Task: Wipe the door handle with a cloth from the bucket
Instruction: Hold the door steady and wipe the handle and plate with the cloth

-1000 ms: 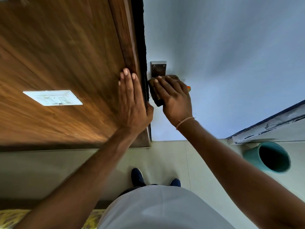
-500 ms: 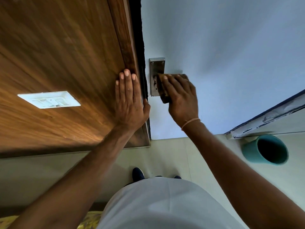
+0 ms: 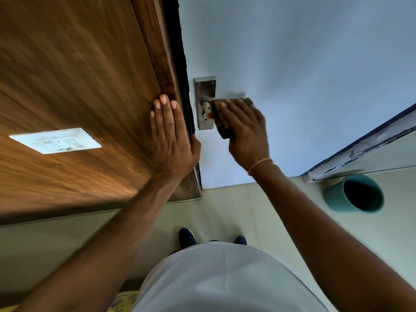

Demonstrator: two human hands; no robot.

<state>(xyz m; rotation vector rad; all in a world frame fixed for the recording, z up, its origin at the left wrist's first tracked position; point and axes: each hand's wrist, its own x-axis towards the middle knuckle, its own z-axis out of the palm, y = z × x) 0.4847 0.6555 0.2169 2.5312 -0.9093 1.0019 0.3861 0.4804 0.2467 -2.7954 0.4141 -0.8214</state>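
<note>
A metal door handle with a long steel backplate (image 3: 204, 91) is fixed to the pale blue door (image 3: 292, 64). My right hand (image 3: 244, 129) grips a dark brown cloth (image 3: 222, 131) wrapped over the lever, which is mostly hidden under it. Only the lever's base by the backplate shows. My left hand (image 3: 172, 136) lies flat with fingers together on the wooden frame (image 3: 162, 52), its thumb hooked round the edge. A teal bucket (image 3: 335, 195) stands on the floor at the right, its inside dark.
A wood-panelled wall (image 3: 67, 75) carries a white switch plate (image 3: 56, 140) on the left. A chipped white ledge (image 3: 360, 149) runs above the bucket. My dark shoes (image 3: 186, 237) stand on the pale tiled floor (image 3: 225, 210) close to the door.
My right hand has slid the cloth rightwards along the lever, away from the backplate, so more of the plate shows. My left hand stays on the frame.
</note>
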